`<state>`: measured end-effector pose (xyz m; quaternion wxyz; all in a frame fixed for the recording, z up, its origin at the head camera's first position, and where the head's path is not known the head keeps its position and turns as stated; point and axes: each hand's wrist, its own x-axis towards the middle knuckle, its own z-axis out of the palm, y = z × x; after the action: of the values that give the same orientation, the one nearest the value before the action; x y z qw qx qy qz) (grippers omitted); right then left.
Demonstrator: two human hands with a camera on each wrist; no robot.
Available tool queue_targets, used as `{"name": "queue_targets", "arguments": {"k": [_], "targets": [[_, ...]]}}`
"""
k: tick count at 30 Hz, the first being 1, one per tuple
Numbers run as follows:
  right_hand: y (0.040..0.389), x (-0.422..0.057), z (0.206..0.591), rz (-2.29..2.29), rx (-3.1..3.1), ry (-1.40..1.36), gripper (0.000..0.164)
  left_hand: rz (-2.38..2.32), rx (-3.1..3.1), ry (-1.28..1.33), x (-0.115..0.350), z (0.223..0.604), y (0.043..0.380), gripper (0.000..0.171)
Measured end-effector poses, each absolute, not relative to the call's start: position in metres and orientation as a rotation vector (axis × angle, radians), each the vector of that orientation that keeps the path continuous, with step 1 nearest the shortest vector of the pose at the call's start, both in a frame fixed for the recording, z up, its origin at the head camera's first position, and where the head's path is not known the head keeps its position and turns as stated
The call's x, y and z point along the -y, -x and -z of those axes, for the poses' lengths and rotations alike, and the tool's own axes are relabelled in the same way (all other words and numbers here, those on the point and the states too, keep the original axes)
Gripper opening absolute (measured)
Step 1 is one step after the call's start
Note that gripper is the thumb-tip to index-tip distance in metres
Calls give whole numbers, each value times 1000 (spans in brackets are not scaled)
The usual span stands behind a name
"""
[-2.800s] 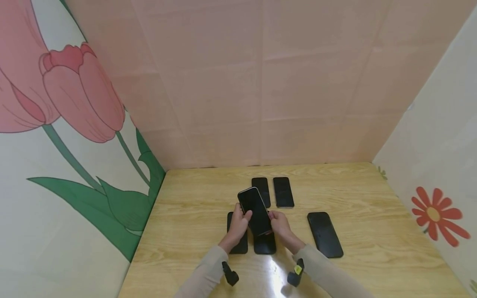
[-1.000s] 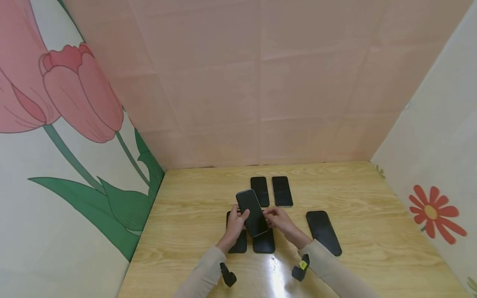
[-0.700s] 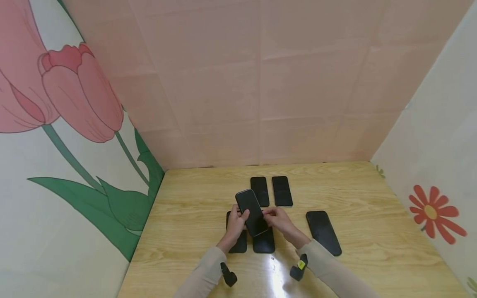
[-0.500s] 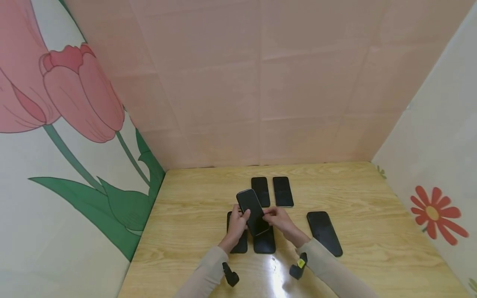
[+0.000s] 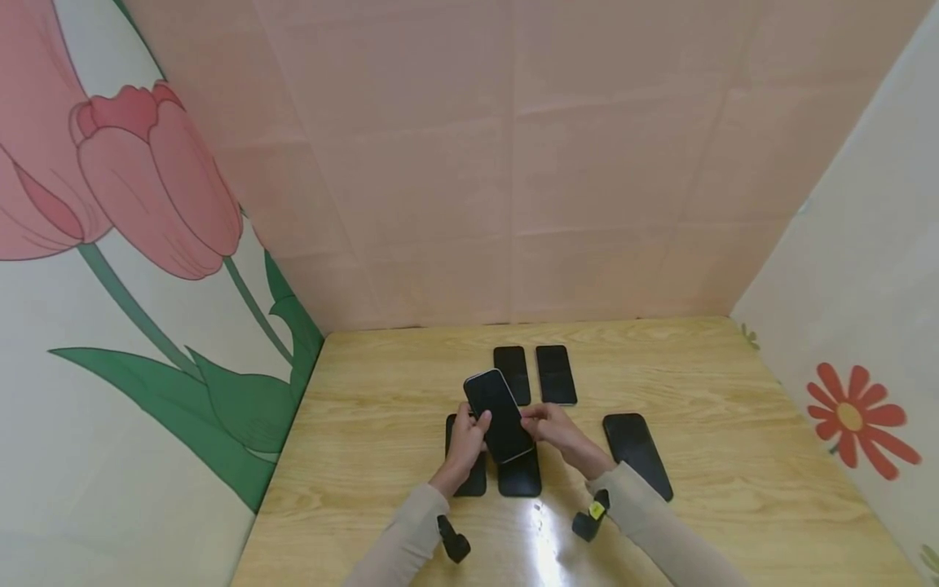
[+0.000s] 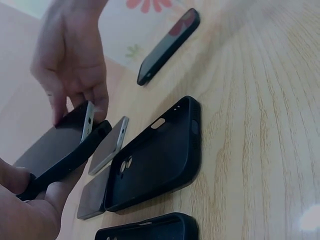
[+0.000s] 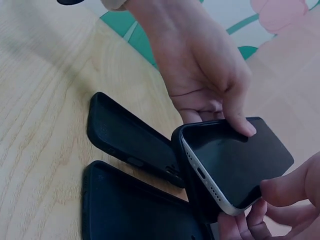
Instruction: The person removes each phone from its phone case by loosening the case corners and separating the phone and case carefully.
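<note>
My left hand (image 5: 464, 444) holds a phone (image 5: 497, 414) with a black phone case (image 6: 82, 155) around part of it, the thumb lying on the dark screen. At one end the phone's silver edge stands out of the case, as both wrist views show. My right hand (image 5: 559, 432) pinches that loose corner of the phone between thumb and fingers. Below the hands, two bare black cases lie hollow side up on the table: a left case (image 5: 469, 479) and a middle case (image 5: 520, 479). The left hand partly covers the left case in the head view.
Two dark phones, a left one (image 5: 512, 375) and a right one (image 5: 556, 375), lie at the back of the wooden table (image 5: 381, 383). A black-rimmed phone (image 5: 637, 456) lies to the right. Fabric walls stand behind and at both sides.
Over the last second, the phone's lower right corner has shifted slightly right with the right hand at its edge. The left hand has kept its hold; the other phones and cases have stayed put.
</note>
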<state>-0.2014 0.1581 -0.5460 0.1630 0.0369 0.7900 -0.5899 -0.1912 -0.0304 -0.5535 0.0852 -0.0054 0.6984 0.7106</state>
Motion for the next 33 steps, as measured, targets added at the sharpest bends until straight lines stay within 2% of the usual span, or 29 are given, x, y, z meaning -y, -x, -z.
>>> {"name": "queue_targets", "arguments": {"k": [5, 14, 28, 33], "targets": [[199, -158, 543, 1662, -2262, -8, 22, -2112, -2071, 37, 29, 570, 197, 22], [196, -157, 539, 1717, -2204, 86, 22, -2132, -2063, 64, 32, 568, 200, 20], [190, -154, 540, 1820, -2047, 104, 35, -2156, -2121, 162, 29, 570, 200, 19], [188, -154, 539, 1883, -2003, 7, 34, -2179, -2049, 155, 29, 569, 201, 27]]}}
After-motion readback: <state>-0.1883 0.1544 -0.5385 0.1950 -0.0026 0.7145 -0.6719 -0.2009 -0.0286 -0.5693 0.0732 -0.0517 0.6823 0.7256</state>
